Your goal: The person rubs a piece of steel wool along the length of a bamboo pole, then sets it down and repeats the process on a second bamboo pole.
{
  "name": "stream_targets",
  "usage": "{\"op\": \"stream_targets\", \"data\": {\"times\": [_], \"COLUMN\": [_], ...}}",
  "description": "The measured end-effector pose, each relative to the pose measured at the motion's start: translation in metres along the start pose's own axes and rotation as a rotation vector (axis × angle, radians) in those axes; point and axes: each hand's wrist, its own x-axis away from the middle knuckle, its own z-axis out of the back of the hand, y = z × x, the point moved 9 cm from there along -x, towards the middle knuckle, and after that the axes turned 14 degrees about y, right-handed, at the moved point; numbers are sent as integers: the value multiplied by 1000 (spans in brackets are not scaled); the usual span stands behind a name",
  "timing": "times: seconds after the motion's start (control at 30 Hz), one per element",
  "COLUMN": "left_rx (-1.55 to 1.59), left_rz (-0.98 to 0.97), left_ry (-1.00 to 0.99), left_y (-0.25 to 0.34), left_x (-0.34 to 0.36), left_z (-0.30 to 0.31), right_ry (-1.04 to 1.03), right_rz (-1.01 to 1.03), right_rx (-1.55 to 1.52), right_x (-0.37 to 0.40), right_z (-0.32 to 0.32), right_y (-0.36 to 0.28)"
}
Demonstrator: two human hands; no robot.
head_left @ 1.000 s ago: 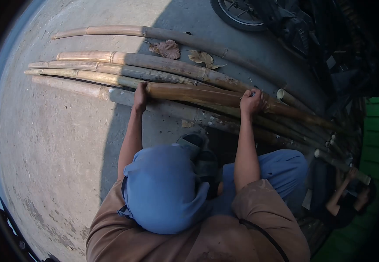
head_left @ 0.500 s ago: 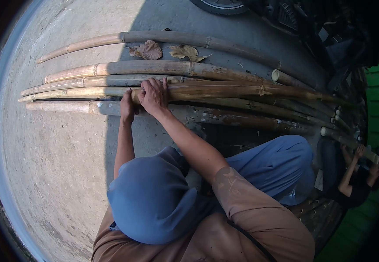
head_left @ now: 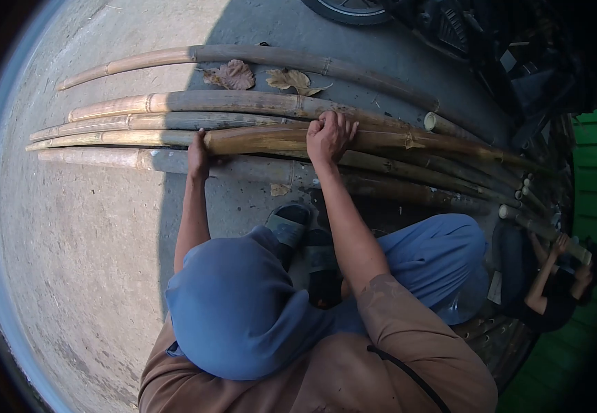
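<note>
Brown pole point(head_left: 264, 139): the pole in the 2 hands. It runs from the middle of the ground point(head_left: 92, 241) toward the right edge and lies across the other poles there. I cannot tell if its left end is on them or up off them.
Left hand point(head_left: 198, 155): it grips the brown pole at its left end. The thumb is up by the cut end; the other fingers curl under and are mostly hidden.
Right hand point(head_left: 331, 140): it holds the same pole from on top, past the left hand, with the fingers bent over the far side. The thumb is hard to see. The 2 hands are well apart.
Far pole point(head_left: 243, 54): it lies closest to the top edge, in sun on the left and shade on the right.
Leaves: a pink leaf point(head_left: 232, 74) and a tan leaf point(head_left: 291, 81) lie between the far pole and the next pole point(head_left: 229, 102).
Near pole point(head_left: 243, 167): it lies on the body side of the brown pole. A small leaf point(head_left: 280, 188) is just beside it.
Feet: 2 sandals point(head_left: 288, 224) are near the near pole.
Wheel point(head_left: 353, 8): at the top edge.
Other person point(head_left: 553, 296): near the right edge, with a hand on a short pole point(head_left: 539, 226).
</note>
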Motion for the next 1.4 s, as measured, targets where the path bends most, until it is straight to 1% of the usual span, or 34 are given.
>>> {"op": "stream_targets", "data": {"times": [0.07,0.1,0.13,0.17,0.2,0.23,0.27,0.33,0.37,0.47,0.5,0.53,0.57,0.6,0.67,0.7,0.73,0.8,0.83,0.87,0.9,0.93,0.97,1.0,1.07,1.1,1.13,1.17,1.2,1.23,1.3,1.33,1.37,1.4], "left_rx": [30,39,137,234,330,308,209,32,-34,-210,-209,-207,-202,-215,-244,-243,-242,-201,-160,-121,-48,31,-207,-413,42,1,-32,-123,-132,-141,-155,-60,37,135], "left_rz": [3,6,-21,-44,-59,-94,-88,-85,-93,-108,-131,-159,-187,-198,-217,-177,-136,-59,-27,-1,-90,-181,-462,-762,-359,-220,-84,-85,-72,-59,-44,-45,-48,-53], "left_ry": [-92,-132,-144,-159,-154,-182,-197,-228,-244,-111,-76,-43,-9,23,88,81,73,66,63,57,4,-51,-124,-139,-147,-61,25,40,17,-5,-20,-67,-110,-153], "left_y": [-3,-3,0,3,5,11,12,27,23,29,29,31,32,31,30,24,19,14,16,20,20,5,-6,-16,5,8,11,25,27,27,28,28,24,23], "left_x": [-4,-5,-11,-16,-9,-5,1,24,16,26,29,30,31,30,25,20,19,26,36,40,30,2,-24,-44,-5,3,12,33,33,30,33,35,33,34], "left_z": [-3,1,-3,-9,-7,-9,-5,-9,-4,3,6,9,10,10,13,15,15,11,6,1,0,7,15,23,17,16,13,4,0,0,-2,-5,-5,-7], "right_ry": [-129,-230,-232,-259,-304,-330,-355,-257,-127,18,88,110,141,171,145,90,-49,-120,-226,-273,-339,-349,-333,-321,-371,-396,-357,-286,-204,-169,-12,48,110,171], "right_rz": [76,107,146,142,138,113,91,81,70,-55,-62,-94,-166,-238,-111,-112,-120,-24,21,75,92,133,115,93,70,71,58,24,-24,-84,-127,-132,-205,-279], "right_rx": [-208,-293,-381,-389,-405,-416,-430,-400,-359,-2,110,177,126,75,299,199,139,-83,-197,-268,-390,-443,-430,-414,-476,-508,-504,-445,-354,-216,10,139,170,200], "right_x": [42,63,81,88,94,93,90,69,54,-5,-26,-45,-60,-74,-63,-50,-39,5,27,55,78,105,122,129,119,107,86,66,42,20,-29,-46,-61,-70], "right_z": [-29,-44,-51,-66,-68,-70,-72,-54,-40,1,20,31,27,35,17,4,1,-21,-26,-41,-46,-60,-71,-77,-73,-68,-57,-51,-40,-31,7,17,35,48], "right_y": [-96,-139,-176,-197,-210,-205,-197,-152,-114,37,85,134,188,199,173,145,96,-6,-63,-115,-162,-203,-229,-239,-219,-203,-170,-128,-80,-26,80,135,174,195]}}
